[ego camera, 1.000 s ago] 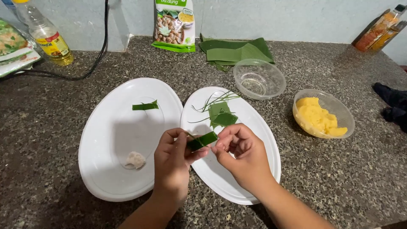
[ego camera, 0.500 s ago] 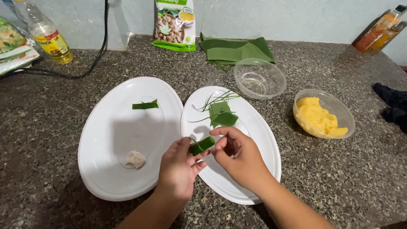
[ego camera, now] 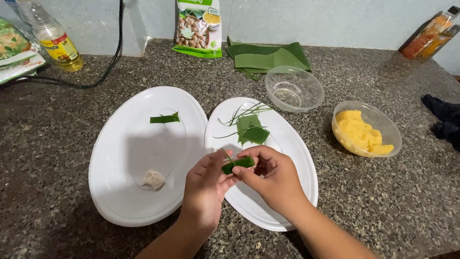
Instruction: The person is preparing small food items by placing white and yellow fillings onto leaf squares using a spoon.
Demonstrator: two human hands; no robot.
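Left hand (ego camera: 205, 189) and right hand (ego camera: 274, 178) both pinching a small folded green leaf parcel (ego camera: 238, 164) above the near end of the right white plate (ego camera: 297, 158), cut leaf pieces (ego camera: 252, 130) further up that plate, second white plate (ego camera: 120, 192) just left of it

On the speckled stone bench (ego camera: 383, 201), two white oval plastic plates lie side by side at frame centre. The left plate (ego camera: 120, 192) carries a green leaf strip (ego camera: 164, 118) toward the top and a pale dough lump (ego camera: 153, 179) lower down. The right plate (ego camera: 292, 182) carries cut green leaf squares (ego camera: 251, 130). Upper right of it sits an empty clear plastic bowl (ego camera: 293, 88); further right, a clear bowl of yellow paste (ego camera: 365, 128). Folded green leaves (ego camera: 268, 58) lie at top centre.
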